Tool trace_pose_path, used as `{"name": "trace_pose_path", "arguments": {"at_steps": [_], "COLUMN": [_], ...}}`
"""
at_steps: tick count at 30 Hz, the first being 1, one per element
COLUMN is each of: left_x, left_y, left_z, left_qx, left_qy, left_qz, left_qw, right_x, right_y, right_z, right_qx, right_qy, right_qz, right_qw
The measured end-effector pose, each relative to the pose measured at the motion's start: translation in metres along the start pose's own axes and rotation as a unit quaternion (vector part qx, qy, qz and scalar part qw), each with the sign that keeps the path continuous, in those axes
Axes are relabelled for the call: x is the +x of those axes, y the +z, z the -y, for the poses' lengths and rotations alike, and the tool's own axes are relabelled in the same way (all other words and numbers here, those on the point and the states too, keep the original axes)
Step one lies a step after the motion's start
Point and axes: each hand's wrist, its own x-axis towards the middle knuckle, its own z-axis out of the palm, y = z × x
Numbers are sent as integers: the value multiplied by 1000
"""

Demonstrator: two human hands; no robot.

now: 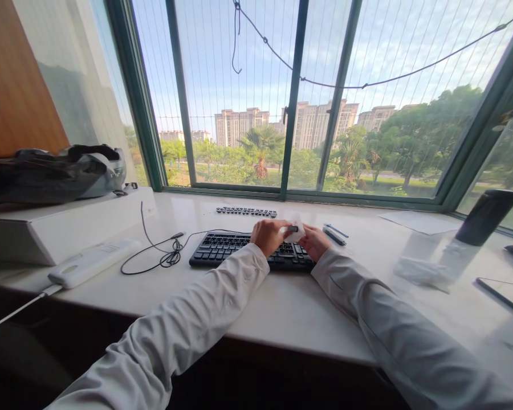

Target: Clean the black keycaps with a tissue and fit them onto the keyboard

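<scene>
My left hand is closed, pinching a small dark piece that looks like a keycap. A white tissue wraps round behind that piece, and my right hand grips it with closed fingers. Both hands meet just above a black keyboard, covering its middle and right part. Beyond the keyboard, loose black keycaps lie in a row on the white desk. To the right of my right hand are a dark pen-like tool and a thin blue stick.
A coiled black cable and a white power strip lie at left, near a white box bearing a dark bag. At right are a black cylinder, clear plastic packaging, a paper sheet and a phone-like slab.
</scene>
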Motion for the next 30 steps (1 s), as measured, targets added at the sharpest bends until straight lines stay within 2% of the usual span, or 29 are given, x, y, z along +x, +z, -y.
{"name": "trace_pose_path", "arguments": {"at_steps": [4,9,11,16,21,24,30], "left_x": [1,2,2,1,2,2,1], "left_y": [-1,-5,-7,-6,1,4,7], "left_z": [-2,-6,-7,-9,-7,-6,-6], "left_qx": [2,-62,-94,-165,-248,-265,-254], "left_qy": [-10,-29,-36,-68,-158,-202,-213], "left_qz": [-12,-37,-41,-18,25,38,55], "left_qw": [1000,997,994,984,956,942,942], "right_x": [-2,-1,0,-2,-4,-4,-1], "right_y": [2,-2,-4,-1,0,-2,-8], "right_z": [0,-2,-2,-1,2,3,5], "right_qx": [13,-49,-47,-16,-21,-25,-94], "right_qy": [-8,-105,-120,-112,-94,-76,-40], "right_qz": [8,19,21,31,-8,7,29], "right_qw": [1000,993,991,993,995,997,994]}}
